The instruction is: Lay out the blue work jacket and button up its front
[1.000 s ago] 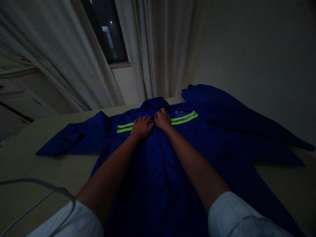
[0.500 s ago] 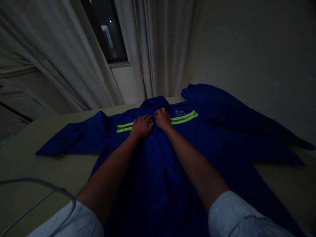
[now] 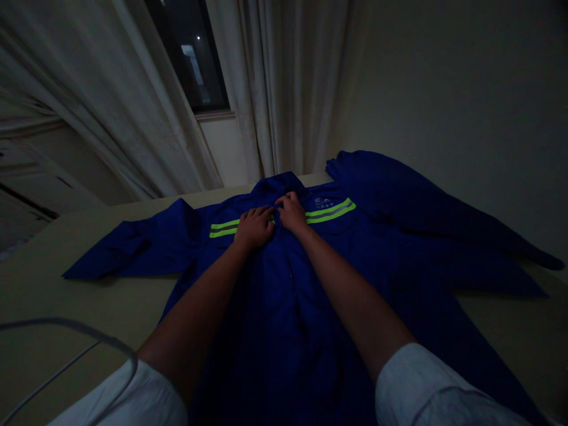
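Note:
A dark blue work jacket (image 3: 284, 331) lies spread flat and face up, with a neon yellow-green reflective stripe (image 3: 331, 212) across each side of the chest. My left hand (image 3: 254, 228) and my right hand (image 3: 290, 213) meet at the front placket (image 3: 276, 220), just below the collar (image 3: 277, 184). The fingers of both hands are curled on the placket edges. Any button or fastener there is hidden by my fingers. One sleeve (image 3: 128, 251) lies folded out to the left, and the other (image 3: 421, 207) runs to the upper right.
The jacket rests on a beige table (image 3: 89, 296), with a thin white cable (image 3: 66, 331) across its near left corner. White curtains (image 3: 275, 89) and a dark window (image 3: 186, 53) stand beyond the far edge. A plain wall (image 3: 465, 89) rises on the right.
My right hand's fingertips have edged slightly left along the placket. The jacket has stayed in place, and the view has shifted only a little.

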`<state>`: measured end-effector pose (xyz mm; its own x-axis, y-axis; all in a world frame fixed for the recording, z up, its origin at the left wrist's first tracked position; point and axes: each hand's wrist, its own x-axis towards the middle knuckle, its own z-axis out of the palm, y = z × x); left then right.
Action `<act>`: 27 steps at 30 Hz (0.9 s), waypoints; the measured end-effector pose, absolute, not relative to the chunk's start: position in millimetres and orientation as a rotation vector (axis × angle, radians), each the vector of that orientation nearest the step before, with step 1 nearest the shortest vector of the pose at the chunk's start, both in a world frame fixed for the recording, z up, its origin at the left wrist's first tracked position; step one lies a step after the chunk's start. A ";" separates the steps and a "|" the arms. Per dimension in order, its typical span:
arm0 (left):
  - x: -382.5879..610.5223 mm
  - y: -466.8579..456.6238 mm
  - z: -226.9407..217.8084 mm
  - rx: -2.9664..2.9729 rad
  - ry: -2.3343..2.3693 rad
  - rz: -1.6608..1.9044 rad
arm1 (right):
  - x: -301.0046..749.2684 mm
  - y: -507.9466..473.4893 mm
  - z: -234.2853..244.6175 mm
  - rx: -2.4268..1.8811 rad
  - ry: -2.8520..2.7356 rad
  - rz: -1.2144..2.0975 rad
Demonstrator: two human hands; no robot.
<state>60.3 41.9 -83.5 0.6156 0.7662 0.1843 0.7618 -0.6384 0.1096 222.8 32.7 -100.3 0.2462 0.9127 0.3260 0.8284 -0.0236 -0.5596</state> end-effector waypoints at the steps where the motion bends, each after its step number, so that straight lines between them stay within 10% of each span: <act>1: 60.4 41.9 -83.5 2.805 1.327 0.333 | 223.6 33.5 -100.8 -1.836 -1.581 0.181; 27: 59.7 42.3 -85.4 2.843 1.285 0.331 | 220.3 30.2 -98.4 -1.747 -1.640 0.053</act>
<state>59.7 42.3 -85.4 0.6425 0.7426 0.1892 0.7417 -0.6647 0.0903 220.3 30.2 -98.4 0.1865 0.8804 0.4360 0.8507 0.0774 -0.5200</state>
